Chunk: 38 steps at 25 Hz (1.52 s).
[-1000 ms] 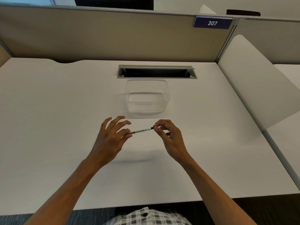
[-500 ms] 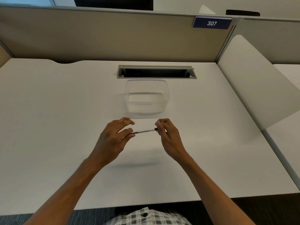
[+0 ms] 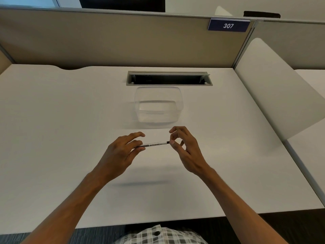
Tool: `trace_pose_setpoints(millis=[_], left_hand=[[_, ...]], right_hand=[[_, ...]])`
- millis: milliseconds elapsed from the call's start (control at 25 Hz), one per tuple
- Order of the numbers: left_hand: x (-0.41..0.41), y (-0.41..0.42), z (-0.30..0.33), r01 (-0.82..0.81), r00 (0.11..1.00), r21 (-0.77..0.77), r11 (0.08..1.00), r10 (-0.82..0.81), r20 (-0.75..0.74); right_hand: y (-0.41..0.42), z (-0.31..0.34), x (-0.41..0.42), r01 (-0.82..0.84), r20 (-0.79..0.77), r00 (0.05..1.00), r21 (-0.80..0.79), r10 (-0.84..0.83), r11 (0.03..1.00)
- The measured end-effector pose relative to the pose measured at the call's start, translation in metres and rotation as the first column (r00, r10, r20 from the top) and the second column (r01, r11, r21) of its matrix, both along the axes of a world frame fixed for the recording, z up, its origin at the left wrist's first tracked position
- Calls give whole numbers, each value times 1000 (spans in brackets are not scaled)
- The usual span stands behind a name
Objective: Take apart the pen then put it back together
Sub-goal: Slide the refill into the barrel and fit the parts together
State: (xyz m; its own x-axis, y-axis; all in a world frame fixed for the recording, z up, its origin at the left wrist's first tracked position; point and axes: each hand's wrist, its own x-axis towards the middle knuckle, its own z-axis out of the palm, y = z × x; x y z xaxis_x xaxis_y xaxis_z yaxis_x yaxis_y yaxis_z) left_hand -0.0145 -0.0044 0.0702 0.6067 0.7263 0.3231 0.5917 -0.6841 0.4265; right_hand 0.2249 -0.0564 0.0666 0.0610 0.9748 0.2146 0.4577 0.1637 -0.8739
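A thin white whiteboard marker pen (image 3: 154, 144) with black lettering is held level above the white desk (image 3: 52, 138). My left hand (image 3: 121, 152) pinches its left end between thumb and fingers. My right hand (image 3: 184, 147) pinches the dark right end with thumb and forefinger, the other fingers curled. Whether that dark end is a cap or a tip is hidden by my fingers.
A clear plastic container (image 3: 158, 104) stands just beyond my hands. Behind it lies an open cable slot (image 3: 168, 78) in the desk. A beige partition (image 3: 105, 37) bearing a 307 sign (image 3: 228, 25) closes the back; a white divider panel (image 3: 274, 85) stands at right.
Both hands have lifted a little towards the container with the pen. My right hand's fingers have spread more around the dark end.
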Motion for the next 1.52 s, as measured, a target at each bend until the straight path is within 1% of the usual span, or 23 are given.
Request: trace_pose_setpoints(millis=[200, 320, 400, 480, 600, 760, 1080, 1360, 1520], left_hand=[[2, 1, 3, 32, 999, 66, 997, -34, 29], [5, 1, 5, 53, 998, 108, 993, -55, 14], [7, 2, 5, 56, 998, 118, 991, -55, -10], [6, 3, 5, 56, 998, 113, 992, -53, -23], [6, 1, 4, 49, 999, 78, 996, -49, -2], [5, -3, 4, 51, 999, 47, 998, -52, 14], [5, -2, 10, 55, 998, 32, 998, -56, 41], [7, 0, 15, 63, 997, 67, 996, -65, 30], [5, 3, 16, 63, 997, 57, 996, -65, 39]], right_hand=[[0, -1, -5, 29, -38, 999, -6, -29, 1000], [0, 0, -10, 65, -52, 996, -20, -66, 998], [0, 0, -12, 93, -33, 995, -19, -93, 996], [1, 1, -13, 113, -27, 993, -26, -113, 993], [1, 2, -9, 125, -26, 992, -33, -126, 992], [0, 1, 2, 67, -49, 997, -10, -67, 998], [-1, 4, 3, -9, -26, 1000, -30, 9, 1000], [2, 9, -4, 28, -9, 1000, -43, -28, 999], [3, 12, -3, 41, -13, 999, -42, -41, 998]])
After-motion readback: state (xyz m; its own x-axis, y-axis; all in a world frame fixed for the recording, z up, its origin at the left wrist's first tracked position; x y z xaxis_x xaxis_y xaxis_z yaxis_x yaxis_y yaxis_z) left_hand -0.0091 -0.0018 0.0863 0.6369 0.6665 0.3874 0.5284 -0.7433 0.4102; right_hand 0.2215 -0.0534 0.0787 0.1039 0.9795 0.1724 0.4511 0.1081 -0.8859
